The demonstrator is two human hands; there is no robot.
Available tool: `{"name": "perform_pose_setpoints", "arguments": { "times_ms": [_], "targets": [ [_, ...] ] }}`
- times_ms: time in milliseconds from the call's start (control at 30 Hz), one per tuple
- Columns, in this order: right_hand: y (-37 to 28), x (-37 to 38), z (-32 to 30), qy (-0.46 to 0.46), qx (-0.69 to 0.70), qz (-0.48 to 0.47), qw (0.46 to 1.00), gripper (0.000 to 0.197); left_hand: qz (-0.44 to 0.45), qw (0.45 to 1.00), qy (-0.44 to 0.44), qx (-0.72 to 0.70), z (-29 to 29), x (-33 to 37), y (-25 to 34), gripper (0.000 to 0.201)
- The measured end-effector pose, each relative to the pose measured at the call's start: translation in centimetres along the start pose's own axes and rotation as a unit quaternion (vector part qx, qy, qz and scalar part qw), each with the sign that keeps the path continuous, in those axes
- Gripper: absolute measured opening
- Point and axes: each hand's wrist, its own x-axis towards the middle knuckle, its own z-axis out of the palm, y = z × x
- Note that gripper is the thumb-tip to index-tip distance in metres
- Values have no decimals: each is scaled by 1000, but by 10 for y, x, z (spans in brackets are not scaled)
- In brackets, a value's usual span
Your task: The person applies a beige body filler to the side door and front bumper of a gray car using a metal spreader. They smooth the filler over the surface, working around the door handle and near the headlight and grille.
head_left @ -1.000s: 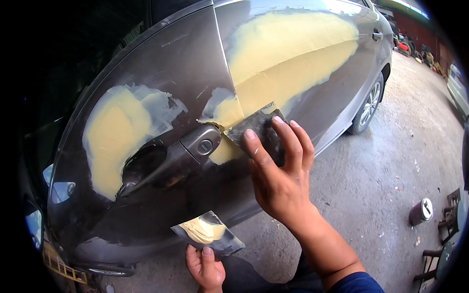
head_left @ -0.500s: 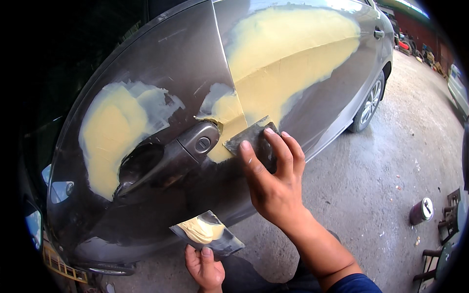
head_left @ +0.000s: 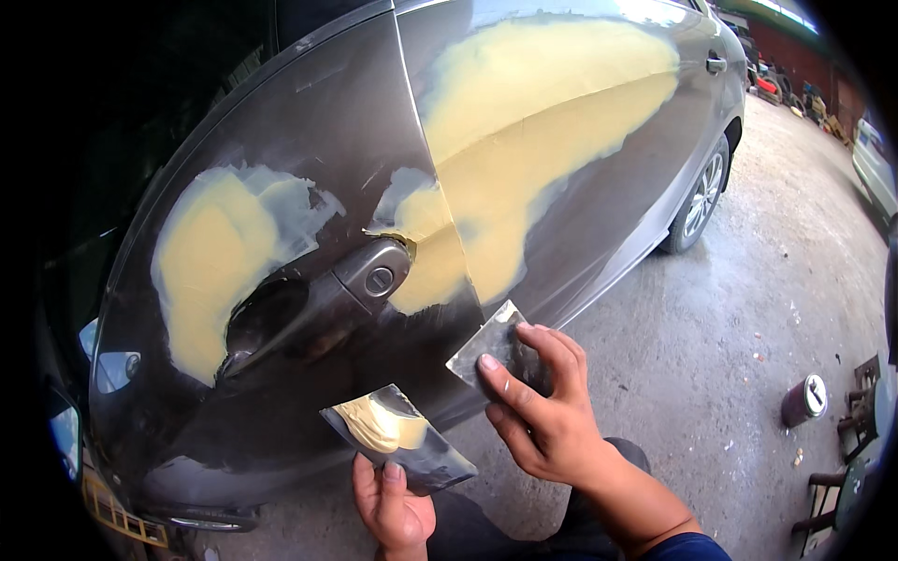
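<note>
My right hand (head_left: 552, 402) grips a dark flat spreader (head_left: 496, 344), thumb on one face, with a little pale filler along its edge. The spreader is held off the car, below the seam between the doors. Lower down, my left hand (head_left: 391, 510) pinches a dark rectangular plate (head_left: 440, 465) by its near edge. A thick mound of cream filler (head_left: 370, 423) sits on that plate. Pale yellow filler (head_left: 524, 122) covers much of the farther door and crosses the seam beside the door handle (head_left: 360, 280). Another filler patch (head_left: 210, 252) lies left of the handle.
The dark grey car (head_left: 309, 112) fills the left and middle of the view. Its wheel (head_left: 703, 201) stands on the concrete floor. A can (head_left: 804, 400) is at the right, near dark stools (head_left: 828, 505). Another vehicle (head_left: 875, 164) shows at the far right.
My right hand has brought the spreader down off the panel toward the plate, uncovering filler at the seam. My left hand has raised the plate slightly.
</note>
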Motion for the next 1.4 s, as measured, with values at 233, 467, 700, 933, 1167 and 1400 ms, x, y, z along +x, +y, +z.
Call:
{"name": "perform_pose_setpoints", "arguments": {
  "times_ms": [233, 467, 700, 933, 1167, 1400],
  "targets": [
    [26, -48, -17, -174, 299, -26, 938, 40, -8, 996, -55, -74, 9, 3, -1, 43],
    [43, -25, -9, -8, 292, 69, 954, 35, 46, 997, -49, -39, 5, -3, 1, 43],
    [48, 13, 8, 24, 273, 5, 962, 29, 48, 999, -19, -2, 7, -7, 2, 44],
    [50, 45, 11, 42, 287, -41, 956, 28, 47, 999, -10, 0, 6, -12, 6, 45],
    [50, 75, 6, 47, 330, -67, 940, 31, 44, 999, -20, -18, 10, -12, 6, 45],
    [46, 41, -13, 60, 594, 7, 802, 32, 33, 999, -18, -16, 15, -10, 13, 44]
  ]
}}
